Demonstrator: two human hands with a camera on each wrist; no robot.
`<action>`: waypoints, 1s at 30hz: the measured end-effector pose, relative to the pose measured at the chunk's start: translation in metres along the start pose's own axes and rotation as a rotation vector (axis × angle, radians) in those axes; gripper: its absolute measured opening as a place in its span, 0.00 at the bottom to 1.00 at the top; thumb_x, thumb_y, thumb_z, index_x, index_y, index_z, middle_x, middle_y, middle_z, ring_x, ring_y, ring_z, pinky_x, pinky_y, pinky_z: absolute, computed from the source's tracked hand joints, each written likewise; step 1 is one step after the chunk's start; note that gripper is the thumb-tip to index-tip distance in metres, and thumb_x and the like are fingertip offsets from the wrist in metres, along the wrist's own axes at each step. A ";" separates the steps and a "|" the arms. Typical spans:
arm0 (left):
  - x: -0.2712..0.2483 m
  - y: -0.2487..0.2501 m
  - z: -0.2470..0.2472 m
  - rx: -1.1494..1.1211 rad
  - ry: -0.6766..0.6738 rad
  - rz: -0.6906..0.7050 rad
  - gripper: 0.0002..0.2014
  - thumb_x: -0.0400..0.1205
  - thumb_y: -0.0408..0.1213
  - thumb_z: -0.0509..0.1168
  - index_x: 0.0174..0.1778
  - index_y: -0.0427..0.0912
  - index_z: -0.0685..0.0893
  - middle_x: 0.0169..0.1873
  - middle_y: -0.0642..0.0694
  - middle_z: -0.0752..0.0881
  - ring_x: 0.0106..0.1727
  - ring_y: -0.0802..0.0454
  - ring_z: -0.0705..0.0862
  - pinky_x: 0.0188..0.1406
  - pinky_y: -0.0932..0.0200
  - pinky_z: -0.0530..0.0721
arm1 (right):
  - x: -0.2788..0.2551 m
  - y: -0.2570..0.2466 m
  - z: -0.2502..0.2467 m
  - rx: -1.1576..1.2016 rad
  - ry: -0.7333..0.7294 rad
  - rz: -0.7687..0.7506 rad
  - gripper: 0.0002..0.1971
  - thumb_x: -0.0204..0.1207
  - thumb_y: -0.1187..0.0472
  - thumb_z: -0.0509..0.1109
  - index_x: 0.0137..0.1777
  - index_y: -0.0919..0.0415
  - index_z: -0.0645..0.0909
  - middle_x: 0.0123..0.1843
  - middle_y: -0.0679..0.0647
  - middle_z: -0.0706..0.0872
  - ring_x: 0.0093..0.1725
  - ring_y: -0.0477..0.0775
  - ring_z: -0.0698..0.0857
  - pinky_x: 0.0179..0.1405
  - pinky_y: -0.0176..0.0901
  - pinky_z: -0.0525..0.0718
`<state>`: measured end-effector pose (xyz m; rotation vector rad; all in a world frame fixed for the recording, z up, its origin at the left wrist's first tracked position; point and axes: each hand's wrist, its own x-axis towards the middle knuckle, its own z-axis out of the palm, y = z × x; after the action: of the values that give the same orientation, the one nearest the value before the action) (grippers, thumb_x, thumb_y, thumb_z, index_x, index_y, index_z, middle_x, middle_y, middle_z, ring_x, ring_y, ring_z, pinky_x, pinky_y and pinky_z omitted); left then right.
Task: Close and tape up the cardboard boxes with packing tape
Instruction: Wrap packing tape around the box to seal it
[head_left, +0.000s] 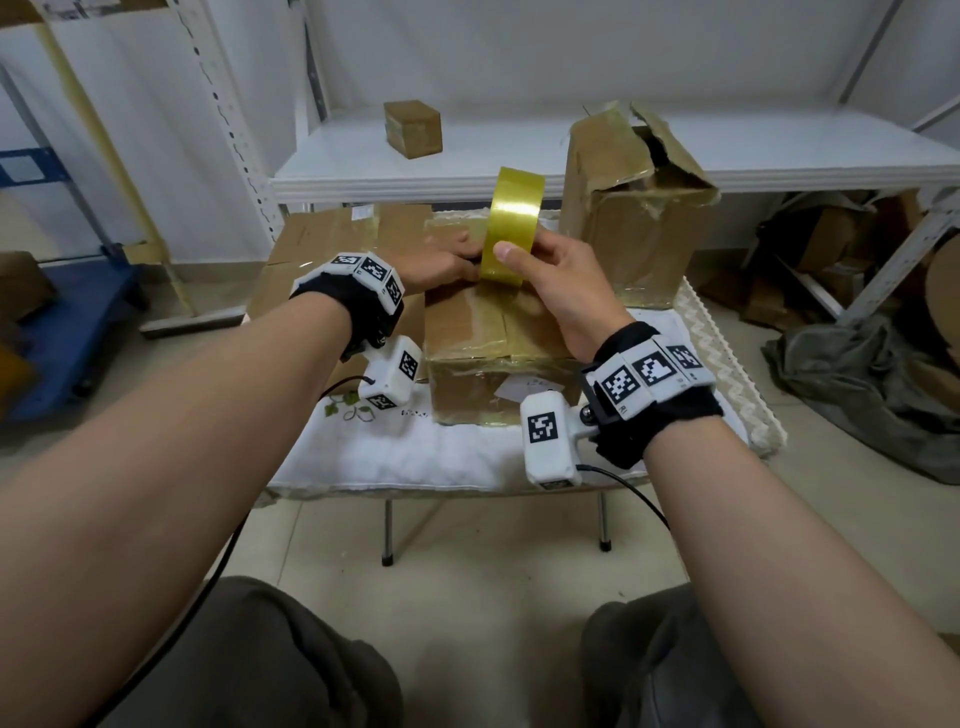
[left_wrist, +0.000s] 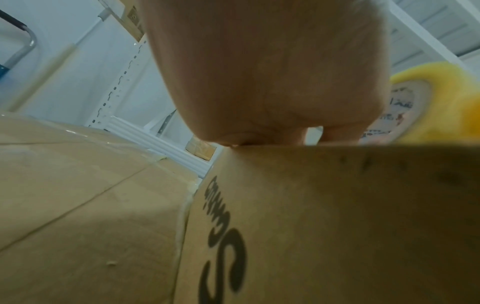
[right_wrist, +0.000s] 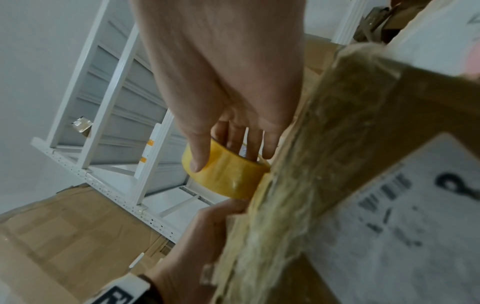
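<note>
White shelving backs a small folding table draped in a pale cloth; on it sits a cardboard box, flaps shut, old glossy tape across its top. Head view: right hand grips the yellow tape roll upright on the lid, thumb on the near face, other fingers behind it. Left hand lies flat on the lid just left of the roll, fingertips at its base, probably pinning the tape's free end, though the end itself cannot be seen. A torn taller box stands beyond the right fingers; a small carton sits on the shelf past it; flattened cardboard lies under the left wrist. Left wrist view: left hand with fingers pressed down over the box edge, apparently straight; tape roll just beyond the fingertips. Right wrist view: right hand curled round the roll, thumb outside, fingers reaching through the core; left hand below it against the box edge. Judgement: roll is light and stiff, outer wrap slick, so the through-the-core hold suits it. Box looks softened and creased; it needs steady downward pressure while tape is drawn along the seam.
</note>
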<state>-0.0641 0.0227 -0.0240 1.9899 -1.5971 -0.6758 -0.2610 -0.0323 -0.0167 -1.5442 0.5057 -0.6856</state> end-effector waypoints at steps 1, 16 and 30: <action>0.001 -0.002 0.001 -0.008 -0.012 0.000 0.28 0.68 0.56 0.61 0.67 0.73 0.78 0.76 0.52 0.76 0.78 0.49 0.70 0.80 0.38 0.63 | -0.001 0.000 -0.001 0.004 0.002 0.000 0.15 0.82 0.61 0.74 0.67 0.62 0.87 0.61 0.57 0.92 0.64 0.55 0.90 0.70 0.56 0.85; -0.005 0.011 0.006 0.156 0.036 -0.042 0.32 0.75 0.45 0.57 0.79 0.47 0.73 0.81 0.45 0.69 0.83 0.43 0.62 0.82 0.33 0.54 | -0.025 -0.019 -0.006 -0.043 -0.031 -0.006 0.12 0.79 0.59 0.78 0.61 0.56 0.90 0.55 0.49 0.94 0.53 0.44 0.93 0.51 0.35 0.89; -0.008 0.015 0.009 0.167 0.039 -0.074 0.17 0.83 0.43 0.54 0.63 0.53 0.84 0.78 0.39 0.73 0.83 0.40 0.63 0.81 0.32 0.55 | -0.031 -0.031 -0.001 -0.010 0.017 0.041 0.10 0.81 0.53 0.76 0.51 0.60 0.91 0.46 0.55 0.95 0.41 0.44 0.92 0.38 0.34 0.88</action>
<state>-0.0824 0.0269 -0.0199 2.1776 -1.6105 -0.5426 -0.2868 -0.0086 0.0102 -1.5341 0.5530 -0.6662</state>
